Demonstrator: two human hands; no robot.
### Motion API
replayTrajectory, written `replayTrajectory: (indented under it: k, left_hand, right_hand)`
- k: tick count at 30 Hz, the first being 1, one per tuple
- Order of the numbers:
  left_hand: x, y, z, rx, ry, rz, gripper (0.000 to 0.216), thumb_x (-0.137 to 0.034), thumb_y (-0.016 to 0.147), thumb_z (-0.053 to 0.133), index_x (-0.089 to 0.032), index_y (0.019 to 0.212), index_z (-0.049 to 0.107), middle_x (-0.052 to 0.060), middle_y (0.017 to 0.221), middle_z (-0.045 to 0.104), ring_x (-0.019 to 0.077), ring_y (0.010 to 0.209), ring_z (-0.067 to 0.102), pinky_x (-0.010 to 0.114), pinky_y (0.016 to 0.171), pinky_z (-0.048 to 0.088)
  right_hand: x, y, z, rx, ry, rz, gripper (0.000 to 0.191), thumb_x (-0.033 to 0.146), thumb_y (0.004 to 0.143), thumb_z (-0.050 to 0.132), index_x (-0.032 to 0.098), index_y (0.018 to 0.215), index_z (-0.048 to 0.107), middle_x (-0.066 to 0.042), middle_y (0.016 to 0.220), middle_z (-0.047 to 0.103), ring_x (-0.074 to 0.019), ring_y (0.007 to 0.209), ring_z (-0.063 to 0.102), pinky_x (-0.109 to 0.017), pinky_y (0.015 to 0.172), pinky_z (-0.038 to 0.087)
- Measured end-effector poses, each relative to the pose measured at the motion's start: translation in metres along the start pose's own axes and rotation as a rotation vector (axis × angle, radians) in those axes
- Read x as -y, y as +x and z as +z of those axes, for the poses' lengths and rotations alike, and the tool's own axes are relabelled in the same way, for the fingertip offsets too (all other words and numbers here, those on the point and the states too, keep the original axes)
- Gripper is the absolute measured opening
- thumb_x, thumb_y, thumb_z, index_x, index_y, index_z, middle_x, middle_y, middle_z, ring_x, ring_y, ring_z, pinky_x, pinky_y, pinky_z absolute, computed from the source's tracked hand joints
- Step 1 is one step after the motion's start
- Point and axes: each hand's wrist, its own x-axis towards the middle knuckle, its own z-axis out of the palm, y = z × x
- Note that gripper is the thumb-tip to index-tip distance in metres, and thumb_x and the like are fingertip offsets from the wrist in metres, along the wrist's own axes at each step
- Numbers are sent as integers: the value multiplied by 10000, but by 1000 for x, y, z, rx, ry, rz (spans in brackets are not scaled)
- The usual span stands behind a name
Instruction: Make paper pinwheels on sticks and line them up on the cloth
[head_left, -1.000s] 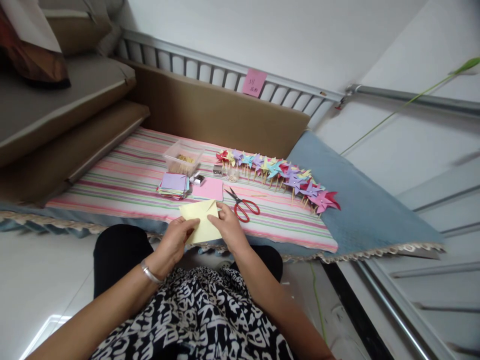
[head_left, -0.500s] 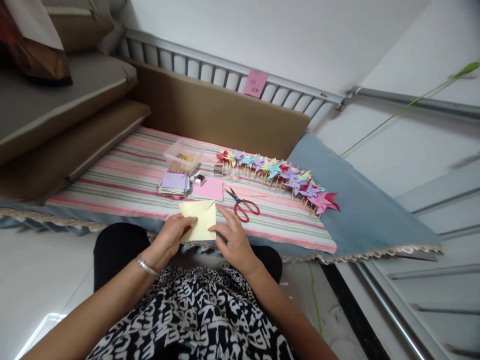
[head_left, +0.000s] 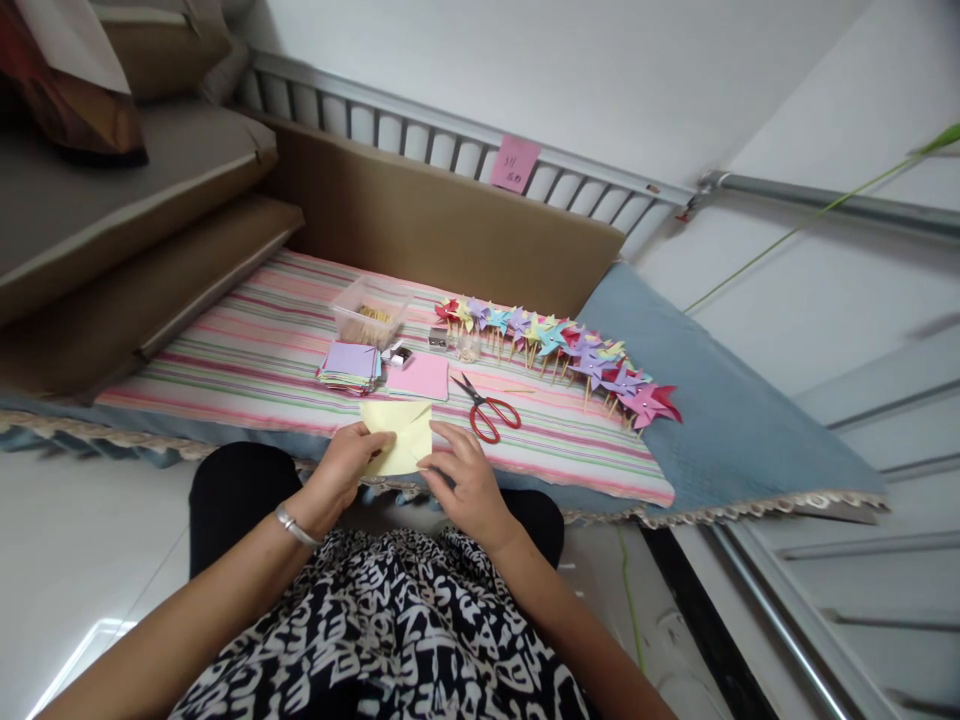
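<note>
A yellow paper square (head_left: 401,430) with folded creases lies at the near edge of the striped cloth (head_left: 247,360). My left hand (head_left: 346,468) pinches its left side with thumb and fingers. My right hand (head_left: 465,480) rests fingers on its right edge, pressing it down. Red-handled scissors (head_left: 486,408) lie just right of the paper. A pink sheet (head_left: 418,376) and a stack of coloured paper squares (head_left: 349,366) lie just beyond it.
A row of several paper pinwheels (head_left: 562,350) on sticks runs along the cloth to the right. A clear plastic box (head_left: 369,312) of sticks stands behind the stack. A brown board (head_left: 435,220) and a railing back the surface. A blue quilt (head_left: 712,420) lies right.
The yellow paper has been lowered from a raised tilt onto the cloth's edge. My right hand slid from the paper's top corner down to its right edge.
</note>
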Motion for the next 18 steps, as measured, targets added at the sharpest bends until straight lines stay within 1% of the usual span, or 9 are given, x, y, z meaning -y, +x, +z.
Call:
replayTrajectory:
  k: [3,6,10,14,18]
  left_hand:
    - [3,2,0,-25,45,37,221,-211,534,731,-107,727,702,75,627,697,168,496,586,257,482,438]
    - [5,2,1,-38,112,104,174,-188,545,718,-124,705,704,61,639,702,163,502,585,250,484,434]
    - [8,2,4,-22,193,177,146,-173,553,704,-138,695,705,45,631,697,165,510,579,250,493,433]
    - [12,5,4,-18,242,188,160,-187,546,707,-137,698,711,48,644,697,167,519,576,250,501,427]
    - [15,6,5,15,237,149,212,-214,544,713,-125,736,716,55,667,702,171,548,583,247,516,417]
  right_hand:
    - [4,-1,2,13,9,39,114,224,839,570,226,873,679,-95,1263,549,-241,1203,463,-455,1007,397]
    - [9,-2,6,12,6,117,103,213,817,580,224,850,677,-97,1251,550,-246,1178,473,-450,997,401]
    - [15,0,14,-38,-19,203,108,186,790,583,226,820,678,-101,1240,545,-258,1184,462,-451,1001,395]
    - [17,4,18,-92,-68,206,109,175,785,580,213,812,679,-114,1326,479,-278,1270,381,-467,1054,337]
    - [16,8,20,-113,-88,221,123,162,797,564,210,812,677,-97,1404,406,-285,1335,291,-490,1081,293]
